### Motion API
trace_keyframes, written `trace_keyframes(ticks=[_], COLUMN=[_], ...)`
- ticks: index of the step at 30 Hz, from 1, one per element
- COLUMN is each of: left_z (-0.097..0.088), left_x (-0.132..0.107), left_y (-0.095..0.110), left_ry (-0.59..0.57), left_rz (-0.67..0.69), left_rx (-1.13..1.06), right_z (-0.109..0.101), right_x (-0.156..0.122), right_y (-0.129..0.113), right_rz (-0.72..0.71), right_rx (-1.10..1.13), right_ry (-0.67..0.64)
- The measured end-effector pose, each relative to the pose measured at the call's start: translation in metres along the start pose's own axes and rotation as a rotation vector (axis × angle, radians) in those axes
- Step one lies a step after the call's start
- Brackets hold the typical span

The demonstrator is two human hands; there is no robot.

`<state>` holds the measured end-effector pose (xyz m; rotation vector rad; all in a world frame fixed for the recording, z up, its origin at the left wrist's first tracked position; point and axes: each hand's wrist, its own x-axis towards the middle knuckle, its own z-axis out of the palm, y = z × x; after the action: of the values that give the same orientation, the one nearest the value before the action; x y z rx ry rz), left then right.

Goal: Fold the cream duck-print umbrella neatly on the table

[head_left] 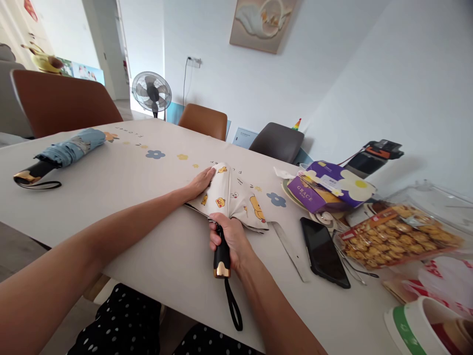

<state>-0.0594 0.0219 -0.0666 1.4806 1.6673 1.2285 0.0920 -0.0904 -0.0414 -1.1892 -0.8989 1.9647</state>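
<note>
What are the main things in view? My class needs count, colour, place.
table: 1, white, centre
printed umbrella: 1, cream, centre
blue umbrella: 1, blue, table left
phone: 1, black, table right
flat strip: 1, pale, left of phone
GRACE box: 1, purple, beyond phone
bottle: 1, black, behind GRACE box
biscuit container: 1, clear, far right
round container: 1, white-green, bottom right
chairs: 3, two brown, one grey, beyond table
fan: 1, grey, beyond table
picture: 1, beige, wall
dotted clothing: 1, black, bottom
left hand: 1, bare, on printed umbrella
right hand: 1, bare, around its handle
</note>
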Motion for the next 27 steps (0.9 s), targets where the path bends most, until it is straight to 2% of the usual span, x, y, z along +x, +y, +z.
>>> trace_keyframes(ticks=[9, 15, 21, 24, 27], left_z=[-0.009, -0.019, -0.015, -0.014, -0.015], left_x=[0.006, 0.008, -0.002, -0.002, 0.001], left_y=[-0.012, -0.012, -0.002, -0.001, -0.001], left_ry=[0.178, 0.245, 0.110, 0.153, 0.205], left_rz=[-0.041, -0.087, -0.199, -0.164, -0.043], left_rx=[0.069, 0.106, -0.321, -0.309, -0.158], right_z=[0.001, 0.000, 0.001, 0.002, 0.001], right_x=[-0.005, -0.008, -0.011, -0.014, -0.015], right_y=[-0.009, -0.014, -0.016, -0.019, -0.023], right_rz=[0.075, 0.023, 0.011, -0.006, -0.016], right_rx=[0.016, 0.003, 0.012, 0.077, 0.144], right_ry=[-0.052, -0.078, -0.057, -0.050, -0.040])
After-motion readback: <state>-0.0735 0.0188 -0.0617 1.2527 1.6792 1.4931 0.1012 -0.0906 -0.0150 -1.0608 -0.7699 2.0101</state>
